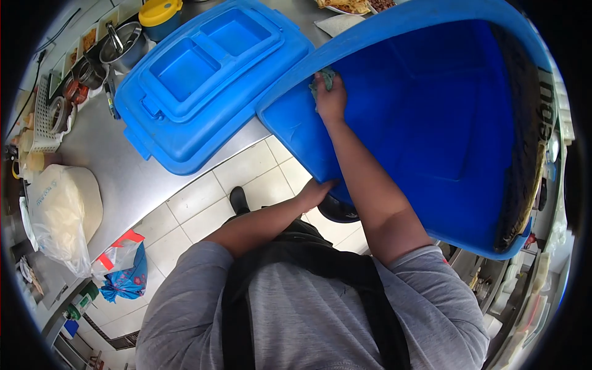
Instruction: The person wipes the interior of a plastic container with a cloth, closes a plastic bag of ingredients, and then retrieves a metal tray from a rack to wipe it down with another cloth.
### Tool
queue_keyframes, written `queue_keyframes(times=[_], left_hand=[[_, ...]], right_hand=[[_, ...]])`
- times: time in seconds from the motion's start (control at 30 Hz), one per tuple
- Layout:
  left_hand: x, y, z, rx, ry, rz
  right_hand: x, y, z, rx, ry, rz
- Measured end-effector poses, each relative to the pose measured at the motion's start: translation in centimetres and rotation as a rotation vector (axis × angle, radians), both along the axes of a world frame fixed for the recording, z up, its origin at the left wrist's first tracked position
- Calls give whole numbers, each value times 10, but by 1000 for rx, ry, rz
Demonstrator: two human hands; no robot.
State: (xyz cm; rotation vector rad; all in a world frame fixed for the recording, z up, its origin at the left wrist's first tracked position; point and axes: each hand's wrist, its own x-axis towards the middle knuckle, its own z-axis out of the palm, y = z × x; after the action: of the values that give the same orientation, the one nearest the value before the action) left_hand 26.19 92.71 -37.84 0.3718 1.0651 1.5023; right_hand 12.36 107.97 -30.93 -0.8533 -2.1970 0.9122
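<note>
The large blue bin (425, 117) stands open and tilted, its smooth, hollow inside facing the person, rounded corners showing and a dark, mottled strip running down its right side; the pale green cloth (329, 76) is small and crumpled, bunched at the bin's left inner edge.

Bright light leaves a soft sheen on the steel counter (105, 142) at left; fisheye distortion bows the blue plastic bin (425, 123), and corners fall black.

Bin (425, 123) gapes open; lid (209, 89) obstructs counter (120, 185)
</note>
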Motion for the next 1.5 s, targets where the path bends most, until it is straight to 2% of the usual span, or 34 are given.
queue_keyframes(times=[0.07, 0.13, 0.27, 0.33, 0.37, 0.43, 0.53, 0.77, 0.83, 0.93, 0.97, 1.03, 1.2, 1.23, 1.33, 1.5], left_hand=[[0, -1, 2, -37, 9, 4], [0, -2, 2, -33, 22, -2], [3, 2, -5, -29, 3, 35], [7, 5, -12, -35, -35, 49], [7, 6, -10, -46, -79, 66], [7, 6, -8, -22, -82, 69], [8, 5, 0, 16, -82, 96], [6, 6, 5, 88, -123, 104], [8, 7, 2, 81, -114, 135], [11, 8, -6, 44, -97, 157], [11, 9, -8, 17, -88, 149], [12, 9, -12, 17, -64, 151], [13, 9, -14, 6, -42, 151], [14, 10, -17, 20, 53, 162], [11, 8, -6, -18, 153, 162], [13, 10, -12, -13, 100, 146]], right_hand=[[3, -2, 3, 16, -9, 14], [4, -5, 10, 152, -15, 30], [12, -10, 19, 146, -134, 147], [15, -13, 15, 360, -150, 259], [17, -15, 20, 365, -148, 251], [23, -20, 30, 404, -292, 391], [33, -21, 29, 383, -454, 467], [68, -30, 39, 467, -684, 480], [75, -36, 49, 477, -897, 524], [101, -46, 47, 506, -901, 441], [107, -49, 49, 504, -905, 436], [116, -54, 54, 343, -1089, 388], [138, -52, 48, 277, -1281, 397], [143, -50, 44, 283, -1345, 401], [145, -55, 53, 295, -1425, 435], [130, -46, 76, 192, -1477, 418]])
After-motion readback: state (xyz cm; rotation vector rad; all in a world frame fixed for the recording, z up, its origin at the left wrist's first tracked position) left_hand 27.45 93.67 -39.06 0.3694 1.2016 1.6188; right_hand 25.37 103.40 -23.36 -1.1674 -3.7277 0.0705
